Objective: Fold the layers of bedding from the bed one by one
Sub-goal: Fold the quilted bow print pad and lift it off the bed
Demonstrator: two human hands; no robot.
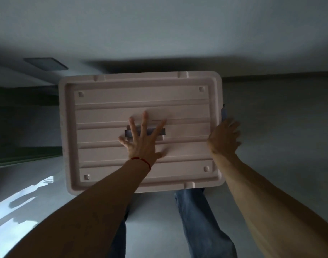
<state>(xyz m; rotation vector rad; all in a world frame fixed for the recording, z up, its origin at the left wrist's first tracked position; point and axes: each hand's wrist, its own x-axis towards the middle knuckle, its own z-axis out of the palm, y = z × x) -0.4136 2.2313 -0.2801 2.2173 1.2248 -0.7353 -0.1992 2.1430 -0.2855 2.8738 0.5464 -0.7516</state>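
The floor was pale grey and smooth, and it filled most of the view. At the lower left a bright patch of light lay on it. At the left edge there was a dark green strip, perhaps a wall or a piece of furniture — I could not tell which. Further up at the left a dark flat square lay on the floor.

In the middle stood a pale pink plastic box, seen from above, with a ribbed lid and a grey handle in the centre of the lid. The floor around the box was open on the far side and on the right side; on the near side the person's legs in blue jeans stood just beside its edge.

The left hand lay flat on the lid with the fingers spread, across the handle; a red thread was on the wrist. The right hand was at the right edge of the box with curled fingers — it was blurred, and I could not tell whether it gripped the edge.

No bedding and no bed were in view.
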